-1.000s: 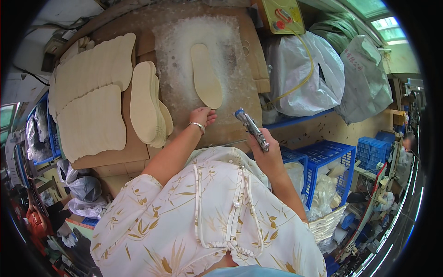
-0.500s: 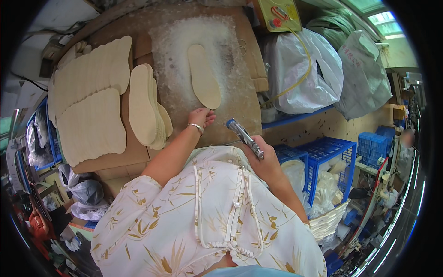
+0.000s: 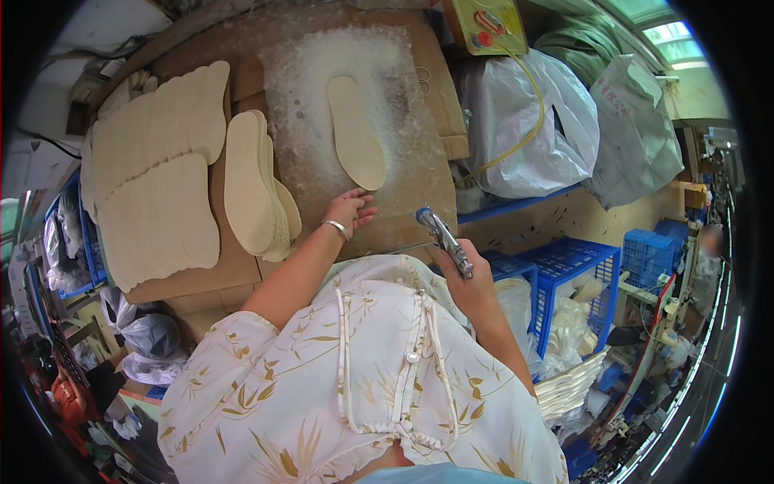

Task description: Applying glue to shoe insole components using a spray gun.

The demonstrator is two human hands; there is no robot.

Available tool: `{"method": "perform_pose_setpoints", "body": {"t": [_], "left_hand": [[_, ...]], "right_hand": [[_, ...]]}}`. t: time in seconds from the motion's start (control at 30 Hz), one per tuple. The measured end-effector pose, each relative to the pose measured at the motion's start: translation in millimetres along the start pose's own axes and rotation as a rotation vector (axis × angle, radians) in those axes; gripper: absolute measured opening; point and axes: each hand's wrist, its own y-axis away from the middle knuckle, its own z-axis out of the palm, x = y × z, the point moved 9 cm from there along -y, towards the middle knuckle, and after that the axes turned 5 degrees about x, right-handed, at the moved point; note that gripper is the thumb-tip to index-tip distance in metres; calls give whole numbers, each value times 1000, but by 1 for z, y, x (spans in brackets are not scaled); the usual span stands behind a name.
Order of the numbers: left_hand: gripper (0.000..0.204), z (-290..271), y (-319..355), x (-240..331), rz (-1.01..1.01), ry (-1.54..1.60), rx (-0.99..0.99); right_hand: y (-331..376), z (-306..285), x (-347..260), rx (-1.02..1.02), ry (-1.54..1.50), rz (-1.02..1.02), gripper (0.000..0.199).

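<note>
A single cream insole (image 3: 355, 133) lies lengthwise on the whitened, residue-covered sheet (image 3: 294, 97) in front of me. Just below its near end is my left hand (image 3: 350, 211), its fingers apart and nothing in them. Whether a fingertip touches the insole's edge I cannot tell. My right hand (image 3: 472, 274) is wrapped round a silver spray gun (image 3: 446, 240) with a blue tip, held above the table's front edge to the right of the insole. Beside the sheet, on the left, lies a stack of insoles (image 3: 249, 185). Overlapping rows of more insoles (image 3: 161, 214) spread farther left.
Cardboard (image 3: 234, 278) covers the table. A yellow container (image 3: 485, 24) with a yellow hose (image 3: 538, 105) stands at the far right, near a white plastic bag (image 3: 524, 137) and a grey sack (image 3: 637, 137). Blue crates (image 3: 576, 258) holding bagged pieces stand to my right, below table height.
My right hand has shifted slightly right with the spray gun, whose tip has moved away from the insole. The fingers of my left hand have spread a little. The insole stays in place.
</note>
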Motion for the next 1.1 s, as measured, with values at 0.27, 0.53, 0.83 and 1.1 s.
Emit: {"method": "perform_pose_setpoints", "body": {"t": [0.27,0.53,0.83,1.1], "left_hand": [[35,0,2,2,-6,-4,15],[33,-1,0,2,-3,7,14],[30,-3,3,3,2,40,66],[28,1,5,6,22,40,64]], "right_hand": [[10,7,-6,-41,-10,-69,21],[-4,4,-4,-6,-1,-50,21],[-13,2,-18,4,-33,-96,21],[-18,18,-33,-98,-25,-190,21]]}}
